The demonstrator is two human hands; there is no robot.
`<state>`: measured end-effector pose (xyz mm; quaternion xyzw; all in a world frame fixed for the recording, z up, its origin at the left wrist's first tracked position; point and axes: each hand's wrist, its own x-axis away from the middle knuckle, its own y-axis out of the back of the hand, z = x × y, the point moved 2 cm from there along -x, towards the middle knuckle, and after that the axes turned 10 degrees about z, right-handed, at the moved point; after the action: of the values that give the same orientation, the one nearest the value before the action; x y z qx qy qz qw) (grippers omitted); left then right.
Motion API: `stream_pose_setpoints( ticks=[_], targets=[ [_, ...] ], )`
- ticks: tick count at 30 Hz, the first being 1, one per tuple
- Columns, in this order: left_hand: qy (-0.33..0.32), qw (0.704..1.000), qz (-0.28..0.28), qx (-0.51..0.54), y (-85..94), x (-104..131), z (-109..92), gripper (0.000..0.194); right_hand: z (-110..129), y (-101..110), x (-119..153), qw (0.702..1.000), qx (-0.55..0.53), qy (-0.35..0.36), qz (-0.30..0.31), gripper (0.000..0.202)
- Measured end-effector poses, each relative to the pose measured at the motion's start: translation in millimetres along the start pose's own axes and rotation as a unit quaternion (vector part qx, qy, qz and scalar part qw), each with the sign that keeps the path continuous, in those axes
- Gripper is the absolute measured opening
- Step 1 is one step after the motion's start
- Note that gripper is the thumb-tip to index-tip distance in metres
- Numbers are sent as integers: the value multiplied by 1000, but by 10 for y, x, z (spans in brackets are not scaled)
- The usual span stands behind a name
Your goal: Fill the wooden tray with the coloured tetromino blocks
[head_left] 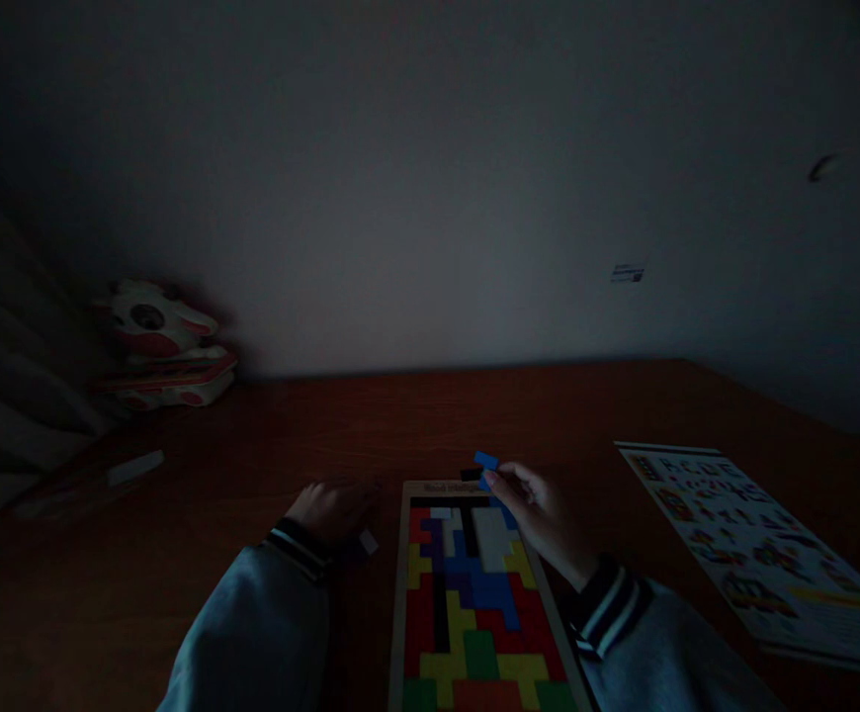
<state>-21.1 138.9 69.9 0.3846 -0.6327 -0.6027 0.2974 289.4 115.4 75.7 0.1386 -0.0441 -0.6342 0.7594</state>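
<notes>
My right hand (545, 514) pinches a blue puzzle piece (485, 461) between thumb and fingers, above the top right corner of a wooden block puzzle board (394, 633). The tray is largely filled with red, yellow, green, blue, purple, black and orange pieces, and a pale bare area (489, 539) shows near its top right. A black piece (469, 475) is at the board's far edge, by the blue one. To the left of the board, my left hand (330, 509) lies on the table with its fingers outstretched. A small white-topped piece (369, 541) sits just beside it.
A printed sheet (763, 554) with colourful pictures lies on the right of the brown table (371, 415). At the back left stands a white and red cow-shaped toy (167, 346). A pale strip (135, 467) is at the left, near a curtain (15, 376). A wall rises behind.
</notes>
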Motion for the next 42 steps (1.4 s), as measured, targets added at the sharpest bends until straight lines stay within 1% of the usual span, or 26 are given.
stream_pose_setpoints(
  ticks=[3, 9, 12, 15, 17, 21, 23, 25, 28, 31, 34, 37, 42],
  targets=[
    [7, 1000, 1, 7, -21, -22, -19, 25, 4, 0, 0, 1000, 3, -4, 0, 35],
    [-36, 997, -66, 11, -73, -48, -33, 23, -5, 3, -10, 1000, 14, -9, -4, 34],
    [-35, 996, -74, 18, -99, -56, -24, 22, -18, 2, -14, 1000, 9, -5, -8, 34],
    [-32, 996, -82, 30, -84, -73, -57, 22, -27, 0, -17, 1000, 10, -3, -7, 35],
    [-21, 995, -86, 53, -58, -86, -99, 22, -24, 0, -17, 1000, 11, -1, -5, 36],
    [37, 987, -78, 133, -24, -107, -163, 21, -9, 1, -19, 1000, 12, -1, 2, 34],
    [45, 986, -70, 146, -30, -113, -181, 22, -10, 10, -26, 1000, 17, -8, 2, 33],
    [30, 987, -71, 141, -41, -120, -200, 24, -22, 33, -37, 1000, 29, -7, -4, 33],
    [-30, 990, -92, 105, -41, -127, -274, 24, -60, 90, -59, 997, 73, 8, -24, 33],
    [-105, 985, -115, 77, -16, -128, -430, 24, -115, 148, -75, 990, 137, 16, -42, 33],
    [-159, 977, -118, 78, -2, -128, -615, 20, -152, 180, -81, 985, 170, 18, -33, 37],
    [-180, 972, -123, 84, -31, -131, -736, 19, -149, 188, -81, 980, 194, 23, -28, 39],
    [-188, 970, -123, 91, -116, -135, -757, 20, -168, 198, -104, 968, 240, 45, -51, 39]
  ],
)
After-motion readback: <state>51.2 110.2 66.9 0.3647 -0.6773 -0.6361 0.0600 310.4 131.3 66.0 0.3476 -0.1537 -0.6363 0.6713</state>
